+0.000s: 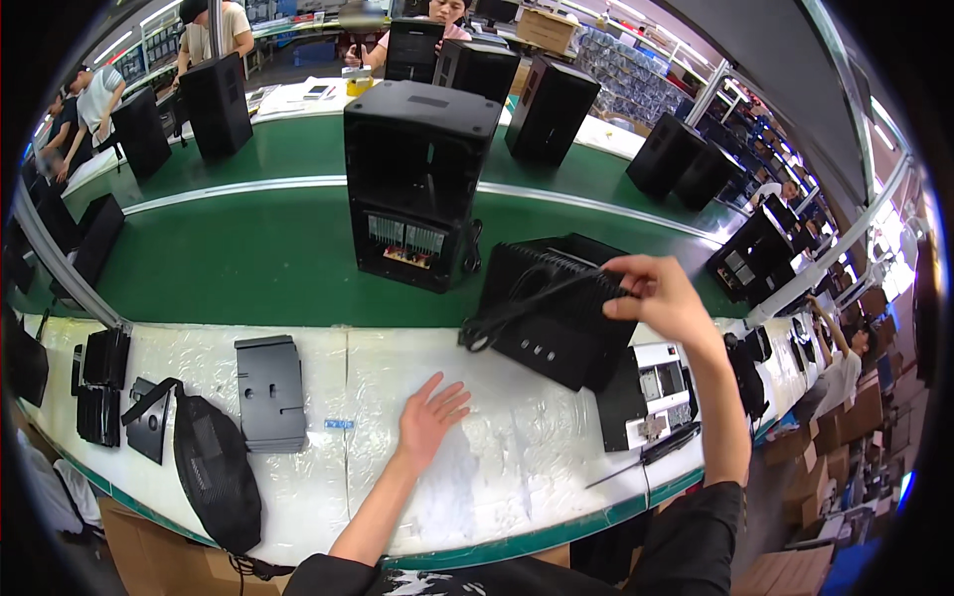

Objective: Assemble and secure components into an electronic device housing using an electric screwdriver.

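Note:
A tilted black ribbed housing (566,343), with a few small light marks on its face, is at the edge of the green conveyor, right of centre. My right hand (656,298) closes its thumb and fingers at the housing's upper right corner. A looped black cable (527,306) crosses the front of the housing, its end near my fingers. Whether my fingers also pinch the cable is unclear. My left hand (430,422) is open, palm up and fingers spread, over the plastic-covered bench (388,353), holding nothing. Beyond stands a black cabinet (422,129), its lower opening showing a circuit board.
Stacked dark panels (270,392) and a black pouch (214,472) lie left. Right are a white tray with metal parts (661,382) and a screwdriver (671,444). More black cabinets (552,109) line the green conveyor (238,258). Co-workers stand beyond. A metal post (65,248) rises left.

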{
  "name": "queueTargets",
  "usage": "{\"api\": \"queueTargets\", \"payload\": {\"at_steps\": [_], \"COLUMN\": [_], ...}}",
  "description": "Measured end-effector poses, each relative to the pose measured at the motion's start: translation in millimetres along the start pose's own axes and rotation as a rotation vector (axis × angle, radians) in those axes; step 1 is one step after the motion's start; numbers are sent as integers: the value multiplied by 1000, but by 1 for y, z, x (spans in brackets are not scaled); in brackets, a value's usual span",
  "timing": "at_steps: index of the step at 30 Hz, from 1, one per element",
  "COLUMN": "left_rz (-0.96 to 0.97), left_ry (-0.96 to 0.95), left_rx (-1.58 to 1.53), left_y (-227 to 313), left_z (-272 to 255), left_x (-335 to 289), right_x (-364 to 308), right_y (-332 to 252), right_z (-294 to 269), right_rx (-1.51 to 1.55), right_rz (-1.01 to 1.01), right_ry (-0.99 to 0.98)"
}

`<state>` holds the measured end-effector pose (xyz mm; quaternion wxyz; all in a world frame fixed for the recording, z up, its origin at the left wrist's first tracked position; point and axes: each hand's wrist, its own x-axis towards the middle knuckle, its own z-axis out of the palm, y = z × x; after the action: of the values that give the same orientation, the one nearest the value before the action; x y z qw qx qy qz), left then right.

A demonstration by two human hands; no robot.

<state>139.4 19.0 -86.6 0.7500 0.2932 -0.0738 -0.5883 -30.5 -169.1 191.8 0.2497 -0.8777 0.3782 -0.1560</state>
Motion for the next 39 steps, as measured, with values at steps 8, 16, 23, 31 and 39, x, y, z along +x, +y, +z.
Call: {"api": "queueTargets", "payload": {"at_steps": [8,16,23,31,39], "left_rz": [7,294,569,796,880], "left_ry": [272,482,511,-39,-823], "left_rx": [-233,335,995,424,892], "left_y": [3,14,17,111,131], "left_z": [-18,-30,-41,75,156], "left_x": [-93,-168,-193,-193,-106], "right_x": [-145,-239,-272,-258,-180], "right_y": [-72,-58,-32,-68,-77], "right_z": [110,175,213,208,182], "right_rx": [-73,74,3,14,478], "right_rz": [-259,-275,-347,-541,-158], "right_ry": [-33,54,104,268,98]}}
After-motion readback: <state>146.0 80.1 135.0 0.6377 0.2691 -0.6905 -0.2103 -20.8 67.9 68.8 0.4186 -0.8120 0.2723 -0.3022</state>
